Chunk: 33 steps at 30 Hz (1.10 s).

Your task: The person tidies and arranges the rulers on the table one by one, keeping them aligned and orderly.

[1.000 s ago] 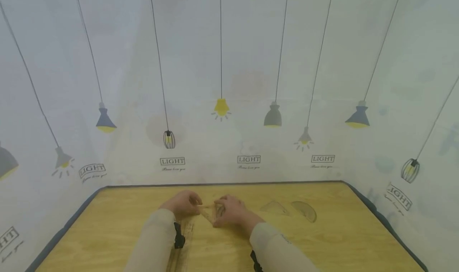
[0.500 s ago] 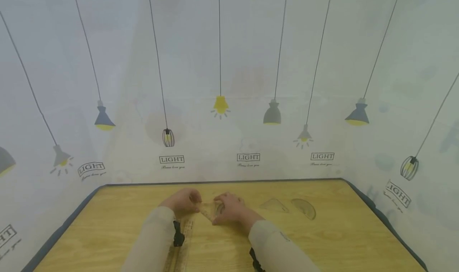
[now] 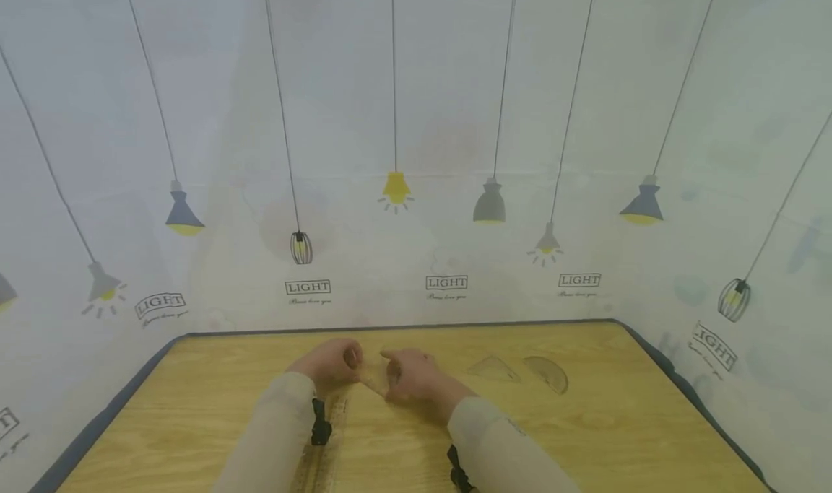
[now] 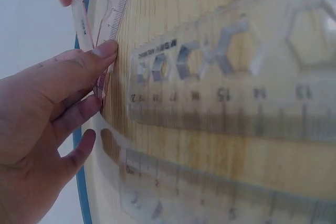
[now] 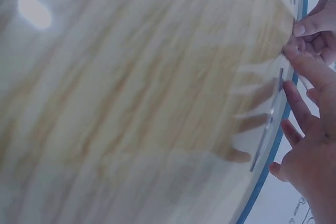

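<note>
A clear plastic set square (image 3: 372, 377) is between my two hands, above the far part of the table. With thumb and fingers, my left hand (image 3: 330, 361) pinches one corner of it; the left wrist view shows this grip on the set square (image 4: 113, 17) close up. At the opposite side, my right hand (image 3: 416, 374) holds the set square by its edge, one finger raised away from it. In the right wrist view, the other fingers of my right hand (image 5: 315, 140) are spread. Two clear straight rulers, an upper ruler (image 4: 210, 61) and a lower ruler (image 4: 210, 192), lie near my left wrist.
On the wooden table (image 3: 585, 435), to the right of my hands, lie another clear set square (image 3: 495, 369) and a clear protractor (image 3: 547, 374). A white wall covering (image 3: 416, 247) printed with lamps rises behind the table's dark edge.
A finger of my right hand has lifted off the set square and now points out straighter. My left hand keeps its pinch. The head view has shifted slightly.
</note>
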{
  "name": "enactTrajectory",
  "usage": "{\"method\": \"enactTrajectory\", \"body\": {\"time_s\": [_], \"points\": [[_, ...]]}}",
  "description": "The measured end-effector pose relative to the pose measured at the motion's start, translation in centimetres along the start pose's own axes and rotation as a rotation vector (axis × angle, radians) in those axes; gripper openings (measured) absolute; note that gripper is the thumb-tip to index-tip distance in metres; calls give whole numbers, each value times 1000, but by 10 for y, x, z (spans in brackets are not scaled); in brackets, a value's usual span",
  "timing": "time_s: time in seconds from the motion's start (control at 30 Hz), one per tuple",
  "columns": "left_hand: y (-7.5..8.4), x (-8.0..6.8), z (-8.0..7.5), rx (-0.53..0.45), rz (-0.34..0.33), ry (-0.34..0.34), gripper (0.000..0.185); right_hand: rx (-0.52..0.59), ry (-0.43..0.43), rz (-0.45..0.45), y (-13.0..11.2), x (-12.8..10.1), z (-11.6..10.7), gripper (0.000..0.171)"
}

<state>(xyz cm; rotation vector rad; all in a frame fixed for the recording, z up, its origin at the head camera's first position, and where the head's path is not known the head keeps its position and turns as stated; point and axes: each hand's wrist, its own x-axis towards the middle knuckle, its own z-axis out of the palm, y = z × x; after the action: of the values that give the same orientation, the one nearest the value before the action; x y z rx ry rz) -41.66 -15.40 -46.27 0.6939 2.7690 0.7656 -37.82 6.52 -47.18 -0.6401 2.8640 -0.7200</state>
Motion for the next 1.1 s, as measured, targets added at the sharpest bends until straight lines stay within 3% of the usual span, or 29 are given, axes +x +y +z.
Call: {"method": "enactTrajectory", "body": {"time_s": [0.17,0.27,0.4,0.6,0.93,1.1], "points": [[1,3,3,57,-83,11,26,16,1,-15,-9,-2,-3,74],[1,2,4,34,-96,23,26,15,12,-17,-12,-1,-2,70],[1,-2,2,-42,-73,41,23,33,32,-44,-12,0,-1,65],[3,-3,-3,-143,-32,45,19,175,4,-45,-15,-5,-7,71],[6,-12,-13,-164,117,-21,17,279,16,-100,-13,-18,-13,74],[13,-18,-11,-142,103,-40,17,313,15,-79,-10,-23,-15,71]]}}
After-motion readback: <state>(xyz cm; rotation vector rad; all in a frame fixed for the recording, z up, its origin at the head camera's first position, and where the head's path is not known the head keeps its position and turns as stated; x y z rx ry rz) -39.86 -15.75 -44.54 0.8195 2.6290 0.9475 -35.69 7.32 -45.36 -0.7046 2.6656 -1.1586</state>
